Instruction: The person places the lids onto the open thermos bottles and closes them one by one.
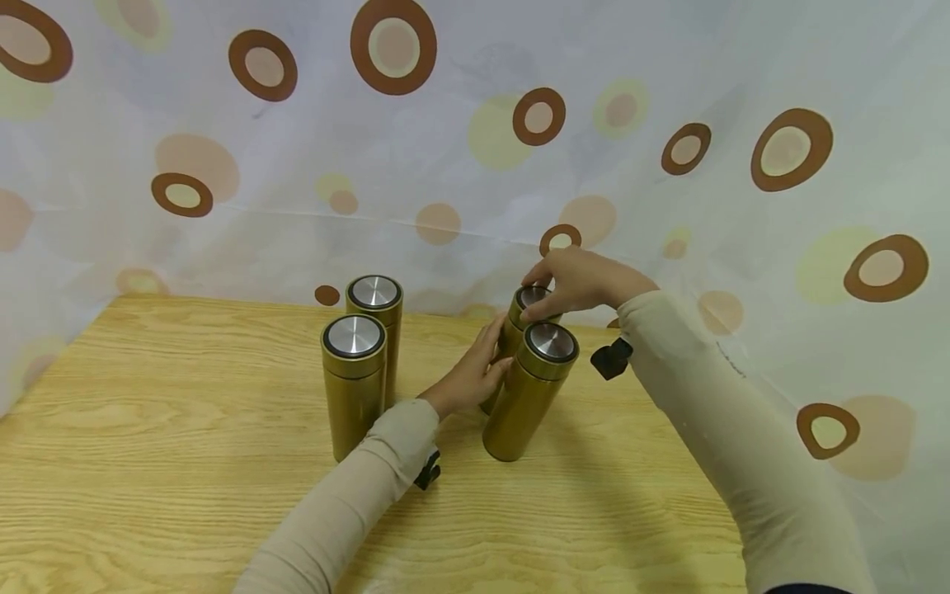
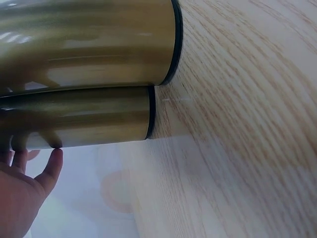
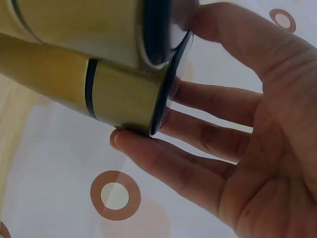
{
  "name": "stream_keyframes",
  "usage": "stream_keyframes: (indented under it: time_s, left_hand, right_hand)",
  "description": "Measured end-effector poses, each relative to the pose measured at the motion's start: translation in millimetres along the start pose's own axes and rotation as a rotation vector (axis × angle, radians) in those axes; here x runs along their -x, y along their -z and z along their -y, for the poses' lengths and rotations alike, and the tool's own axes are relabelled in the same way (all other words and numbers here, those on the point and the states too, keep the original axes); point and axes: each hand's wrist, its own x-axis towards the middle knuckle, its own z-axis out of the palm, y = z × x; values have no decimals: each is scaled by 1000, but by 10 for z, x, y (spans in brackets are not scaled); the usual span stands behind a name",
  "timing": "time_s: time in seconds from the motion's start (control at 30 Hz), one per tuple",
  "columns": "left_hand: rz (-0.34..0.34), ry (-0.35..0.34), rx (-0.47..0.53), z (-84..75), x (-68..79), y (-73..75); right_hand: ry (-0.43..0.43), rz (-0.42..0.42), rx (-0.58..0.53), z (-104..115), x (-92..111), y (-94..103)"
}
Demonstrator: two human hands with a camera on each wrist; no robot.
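Observation:
Two gold thermos flasks with silver-topped lids stand close together right of centre in the head view. My right hand point(image 1: 582, 280) reaches over from the right and grips the lid end of the rear flask point(image 1: 514, 324). In the right wrist view its fingers point(image 3: 163, 153) curl around that lid, with the thumb beside the front flask's top. The left hand point(image 1: 467, 375) lies against the pair from the left, fingertips at the rear flask's side point(image 2: 99, 116) in the left wrist view. The front flask point(image 1: 519, 404) leans slightly in the head view and hides part of the rear one.
Two more gold flasks, a nearer one point(image 1: 355, 404) and one behind it point(image 1: 393, 346), stand upright left of the left hand. All are on a wood-grain table point(image 1: 185, 412). A pale cloth with brown circles point(image 1: 460, 148) hangs along the table's back edge.

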Motion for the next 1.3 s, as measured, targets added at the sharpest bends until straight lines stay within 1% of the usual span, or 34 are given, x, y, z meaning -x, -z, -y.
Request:
stream_keyframes:
  time_s: [0.17, 0.27, 0.37, 0.43, 0.53, 0.67, 0.8, 0.9, 1.03, 1.17, 1.23, 1.3]
  left_hand:
    - [12, 24, -5, -26, 8, 16]
    - [12, 42, -10, -34, 21, 31]
    - [8, 49, -14, -30, 27, 42]
    - [8, 53, -21, -22, 26, 44]
    - [12, 52, -33, -11, 21, 38]
    - [26, 59, -56, -12, 15, 20]
    - [33, 61, -53, -25, 15, 13]
    - [34, 69, -48, -43, 21, 20]
    - [36, 75, -44, -53, 22, 32]
    - [35, 67, -40, -41, 13, 33]
    - [33, 61, -41, -39, 8, 29]
    - [34, 69, -38, -44, 6, 25]
  right_hand:
    - [-16, -31, -33, -16, -31, -24]
    - [-47, -64, -58, -15, -56, -57]
    - [-109, -82, -104, -12, -74, -98]
    - [-155, -76, -159, -6, -81, -125]
    - [-239, -43, -240, -6, -83, -151]
    - [-333, -11, -278, -8, -70, -159]
    - [-385, 7, -312, -12, -51, -164]
    - [-384, 10, -308, -7, -49, -168]
    - [-359, -2, -260, 11, -48, -161]
    - [-341, -5, -230, 20, -36, -142]
    - [-332, 0, -201, 27, -23, -132]
    - [-305, 8, -161, 38, 5, -116]
